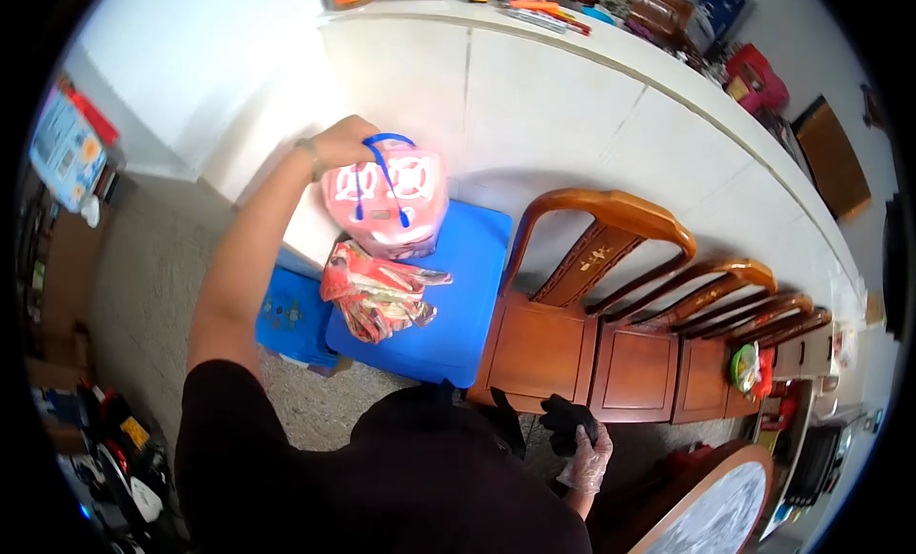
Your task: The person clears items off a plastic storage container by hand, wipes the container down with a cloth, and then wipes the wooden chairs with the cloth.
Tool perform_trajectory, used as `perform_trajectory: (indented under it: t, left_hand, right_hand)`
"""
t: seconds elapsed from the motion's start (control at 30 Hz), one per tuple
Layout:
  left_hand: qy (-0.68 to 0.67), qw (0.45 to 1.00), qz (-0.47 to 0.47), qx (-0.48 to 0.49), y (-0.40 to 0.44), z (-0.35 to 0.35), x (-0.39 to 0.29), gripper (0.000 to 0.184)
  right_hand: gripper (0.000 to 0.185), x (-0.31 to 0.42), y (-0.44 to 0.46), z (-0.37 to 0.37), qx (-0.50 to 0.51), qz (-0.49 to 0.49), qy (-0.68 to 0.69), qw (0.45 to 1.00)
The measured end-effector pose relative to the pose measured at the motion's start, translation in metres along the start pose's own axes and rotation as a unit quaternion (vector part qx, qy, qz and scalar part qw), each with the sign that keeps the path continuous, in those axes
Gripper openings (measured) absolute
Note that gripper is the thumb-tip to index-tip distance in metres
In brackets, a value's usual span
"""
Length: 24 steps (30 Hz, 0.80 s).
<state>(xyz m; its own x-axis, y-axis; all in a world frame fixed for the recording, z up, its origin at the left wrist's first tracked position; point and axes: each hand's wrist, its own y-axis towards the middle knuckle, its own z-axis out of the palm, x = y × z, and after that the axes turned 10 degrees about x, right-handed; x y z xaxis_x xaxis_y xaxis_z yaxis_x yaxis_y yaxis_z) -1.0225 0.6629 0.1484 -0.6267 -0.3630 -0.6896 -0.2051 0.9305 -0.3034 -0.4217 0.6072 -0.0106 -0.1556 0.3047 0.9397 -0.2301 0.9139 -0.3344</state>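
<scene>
One camera sits on the person's head and looks forward and down. The dark shirt (382,501) is close below it, with the left hand (343,142) and right hand (588,459) farther out. The wide view bends the long white wall (563,115).

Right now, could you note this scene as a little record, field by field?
Left hand: bare, at the top of a blue-handled pink bag; grip partly hidden
Right hand: in a clear plastic glove, holding a crumpled black item
Blue tabletop: crumpled red-patterned bundle lying on it
Alongside: row of wooden chairs
Ledge: pens
</scene>
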Motion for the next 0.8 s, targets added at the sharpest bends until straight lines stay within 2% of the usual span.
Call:
perform_trajectory:
  t: [0.07, 0.13, 0.2, 0.27, 0.3, 0.4, 0.47, 0.53, 0.57, 0.63, 0.7, 0.73, 0.8]
  left_hand:
    - [-0.035, 0.999, 0.014, -0.015, -0.016, -0.010, -0.034, 0.011]
    - [-0.134, 0.986, 0.036, -0.087, -0.031, -0.012, -0.069, 0.012]
    - [-0.172, 0.973, 0.143, -0.059, -0.037, -0.033, -0.087, 0.017]
    - [-0.238, 0.957, 0.165, 0.010, -0.048, -0.051, -0.121, 0.022]
    - [-0.236, 0.957, 0.168, 0.009, -0.057, -0.054, -0.142, 0.022]
    - [-0.127, 0.977, 0.133, 0.104, -0.089, -0.027, -0.214, 0.025]
    - [-0.187, 0.966, 0.139, 0.112, -0.097, -0.009, -0.244, 0.022]
    - [-0.202, 0.969, 0.119, 0.080, -0.097, -0.005, -0.253, 0.018]
    - [-0.219, 0.967, 0.109, 0.067, -0.096, -0.001, -0.250, 0.016]
    - [-0.253, 0.962, 0.087, 0.063, -0.102, 0.010, -0.246, 0.009]
    - [-0.219, 0.970, 0.090, 0.052, -0.125, 0.032, -0.257, 0.006]
    - [-0.209, 0.972, 0.093, 0.056, -0.138, 0.039, -0.257, 0.006]
    - [-0.191, 0.980, 0.051, -0.023, -0.162, 0.054, -0.264, 0.006]
  right_hand:
    - [0.027, 0.002, -0.006, 0.006, -0.014, 0.001, 0.011, 1.000]
    - [0.027, -0.005, -0.008, 0.000, -0.011, -0.023, -0.072, 0.997]
    - [0.026, -0.004, -0.009, -0.001, -0.015, -0.018, -0.112, 0.993]
    - [0.025, 0.004, -0.006, 0.005, -0.024, 0.008, 0.036, 0.999]
    - [0.024, 0.010, -0.003, 0.003, -0.014, -0.001, 0.014, 1.000]
    - [0.023, -0.011, 0.014, -0.022, 0.009, -0.020, -0.053, 0.998]
    - [0.022, -0.007, 0.023, -0.028, 0.020, -0.030, -0.001, 0.999]
    - [0.020, 0.002, 0.031, -0.030, -0.019, -0.033, 0.077, 0.996]
    - [0.018, 0.002, 0.037, -0.034, -0.017, -0.043, 0.070, 0.996]
    - [0.017, 0.004, 0.049, -0.043, 0.002, -0.044, 0.082, 0.996]
    - [0.013, 0.003, 0.060, -0.054, 0.049, -0.018, 0.105, 0.993]
    - [0.013, 0.004, 0.065, -0.059, 0.079, -0.005, 0.091, 0.993]
    - [0.014, 0.016, 0.079, -0.061, 0.086, 0.003, 0.039, 0.996]
